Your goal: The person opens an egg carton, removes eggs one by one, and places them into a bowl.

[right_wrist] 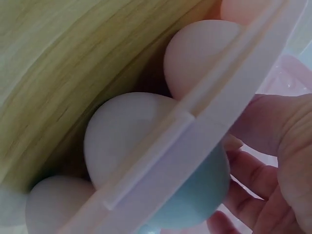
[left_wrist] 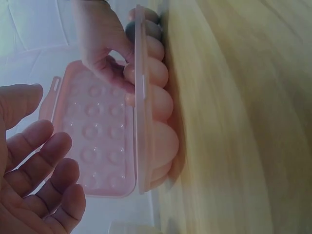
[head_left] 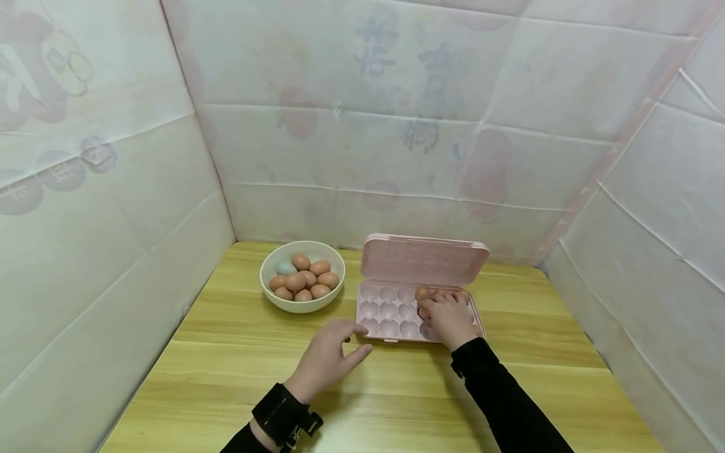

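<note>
A pink plastic egg carton [head_left: 388, 311] lies on the table with its lid [head_left: 421, 263] raised at the back. My right hand [head_left: 451, 319] reaches over its right part, covering several cups. In the left wrist view, its thumb and fingers pinch a brown egg [left_wrist: 129, 73] low at the carton. Beyond the fingers, other brown eggs [head_left: 422, 293] sit in the back row. The right wrist view shows a pale blue egg [right_wrist: 195, 195] in the carton, close to the curled fingers. My left hand [head_left: 327, 354] holds nothing, its fingers relaxed and spread near the carton's front left corner.
Left of the carton stands a cream bowl [head_left: 303, 307] with several brown eggs [head_left: 296, 281] and one pale blue egg [head_left: 286, 268]. The wooden table [head_left: 226, 352] is bounded by white printed sheeting [head_left: 351, 151] at the back and both sides.
</note>
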Demonstrator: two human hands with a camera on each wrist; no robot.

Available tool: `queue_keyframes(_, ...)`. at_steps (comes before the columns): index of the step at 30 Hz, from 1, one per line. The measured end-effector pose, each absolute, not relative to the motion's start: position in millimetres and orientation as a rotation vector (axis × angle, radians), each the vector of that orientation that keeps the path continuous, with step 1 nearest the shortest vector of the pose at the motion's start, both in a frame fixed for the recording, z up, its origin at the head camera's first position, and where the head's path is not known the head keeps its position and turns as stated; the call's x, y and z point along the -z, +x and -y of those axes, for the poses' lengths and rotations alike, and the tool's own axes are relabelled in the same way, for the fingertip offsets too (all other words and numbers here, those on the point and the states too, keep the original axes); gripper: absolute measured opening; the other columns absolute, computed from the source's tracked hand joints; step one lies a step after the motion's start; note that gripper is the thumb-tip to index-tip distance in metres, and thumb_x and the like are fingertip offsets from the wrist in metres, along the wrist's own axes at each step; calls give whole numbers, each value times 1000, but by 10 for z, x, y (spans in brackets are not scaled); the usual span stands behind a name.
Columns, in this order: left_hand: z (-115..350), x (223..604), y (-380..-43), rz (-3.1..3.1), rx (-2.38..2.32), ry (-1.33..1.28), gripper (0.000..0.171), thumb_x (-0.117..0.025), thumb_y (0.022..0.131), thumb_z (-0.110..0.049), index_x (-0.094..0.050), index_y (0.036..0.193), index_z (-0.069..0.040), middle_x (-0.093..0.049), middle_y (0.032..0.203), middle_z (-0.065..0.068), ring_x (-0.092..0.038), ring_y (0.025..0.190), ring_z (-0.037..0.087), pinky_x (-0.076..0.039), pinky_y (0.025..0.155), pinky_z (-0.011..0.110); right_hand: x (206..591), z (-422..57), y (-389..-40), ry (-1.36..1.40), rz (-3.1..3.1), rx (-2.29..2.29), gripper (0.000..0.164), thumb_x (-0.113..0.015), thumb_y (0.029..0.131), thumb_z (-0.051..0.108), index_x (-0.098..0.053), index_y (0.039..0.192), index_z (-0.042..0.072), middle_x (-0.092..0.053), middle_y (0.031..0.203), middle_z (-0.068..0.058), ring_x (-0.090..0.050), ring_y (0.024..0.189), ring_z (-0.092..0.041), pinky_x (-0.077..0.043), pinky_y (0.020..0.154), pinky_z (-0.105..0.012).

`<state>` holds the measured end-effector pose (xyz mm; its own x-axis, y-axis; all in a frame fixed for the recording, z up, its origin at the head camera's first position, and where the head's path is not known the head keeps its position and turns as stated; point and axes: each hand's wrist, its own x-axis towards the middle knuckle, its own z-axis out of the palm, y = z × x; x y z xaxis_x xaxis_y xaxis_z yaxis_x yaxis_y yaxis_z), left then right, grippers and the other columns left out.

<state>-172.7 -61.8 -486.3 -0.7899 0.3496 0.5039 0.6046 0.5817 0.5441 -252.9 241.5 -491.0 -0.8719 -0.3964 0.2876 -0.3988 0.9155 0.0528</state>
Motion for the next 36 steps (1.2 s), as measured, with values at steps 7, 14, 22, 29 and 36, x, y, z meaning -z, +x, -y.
queue_keyframes(7,605,4862,-1682,2484,1051,-743,28,-85,93,-26,-77,115,-12,-79,114,0,-69,100,12,-60,84,30,4856,-2427,-2434,592,2609,-72,50,-95,78,20,-75,123,14,-74,104,-11,-70,103,-37,-49,103,-63)
queue_keyframes(14,586,4825,-1669,2408,1041,-748,39,-87,91,-21,-73,126,-14,-75,123,1,-69,104,11,-61,90,30,4672,-2323,-2173,562,2614,-830,49,-81,94,11,-66,139,-2,-73,124,-20,-72,108,-35,-62,89,-48)
queue_keyframes(22,548,4743,-1646,2246,916,-896,69,-94,82,-27,-65,142,-10,-68,141,10,-69,127,24,-60,103,35,4658,-2177,-1829,644,2517,-1739,49,-68,105,13,-56,150,-4,-66,142,-24,-69,114,-3,-58,93,-20)
queue_keyframes(29,495,4665,-1605,2107,754,-1091,79,-96,74,-33,-66,143,-10,-68,140,9,-73,121,22,-60,101,27,4768,-2091,-1704,779,2351,-2358,46,-55,112,12,-48,154,-5,-70,140,8,-66,123,-2,-56,102,-23)
queue_keyframes(36,447,4644,-1585,2025,710,-1239,69,-96,76,-27,-69,137,-8,-69,139,7,-74,118,17,-58,102,22,4880,-2053,-1672,1002,2195,-2594,43,-47,115,15,-51,156,4,-70,140,7,-64,123,-4,-53,103,-26)
